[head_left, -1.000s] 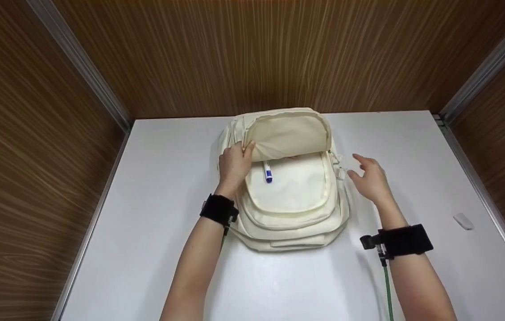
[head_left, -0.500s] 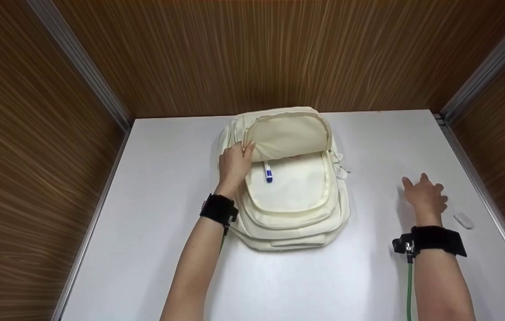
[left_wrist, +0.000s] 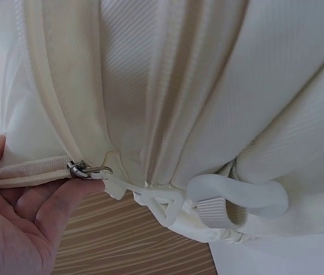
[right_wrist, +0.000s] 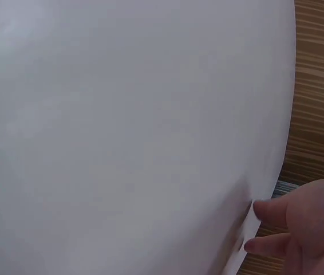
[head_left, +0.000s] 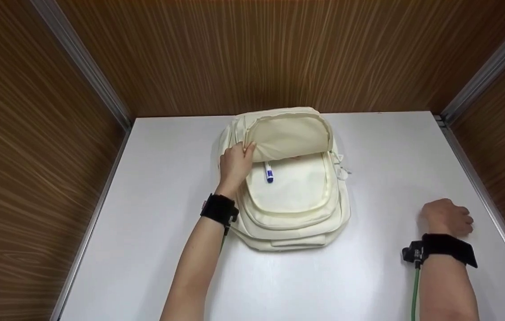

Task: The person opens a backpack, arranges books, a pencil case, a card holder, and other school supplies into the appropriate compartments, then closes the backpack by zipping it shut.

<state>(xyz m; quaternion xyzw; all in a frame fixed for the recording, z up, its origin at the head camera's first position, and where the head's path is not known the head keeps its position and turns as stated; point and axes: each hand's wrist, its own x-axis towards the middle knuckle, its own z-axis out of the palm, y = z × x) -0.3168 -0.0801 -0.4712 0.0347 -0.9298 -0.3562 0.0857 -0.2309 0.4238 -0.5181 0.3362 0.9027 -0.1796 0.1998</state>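
Observation:
A cream backpack (head_left: 295, 194) lies on the white table, its front pocket unzipped. My left hand (head_left: 236, 164) pinches the left edge of the raised pocket flap (head_left: 290, 133); in the left wrist view the fingers (left_wrist: 64, 200) hold the zipper edge beside a metal zipper slider (left_wrist: 79, 169). A marker (head_left: 269, 172) with a blue cap sticks out from under the flap, its other end hidden. At the table's right side my right hand (head_left: 448, 217) is low over the surface, back upward. In the right wrist view its visible fingers (right_wrist: 271, 212) are extended and apart, with nothing seen between them.
A wood-grain wall (head_left: 252, 58) rises behind the table (head_left: 167, 178), with panels at left and right. Zipper pulls (head_left: 343, 173) hang at the backpack's right side. A green cable (head_left: 415, 290) trails from the right wrist strap.
My right hand has moved from beside the backpack to the table's right side, where it now covers the spot of a small whitish block seen earlier. The left hand keeps its grip.

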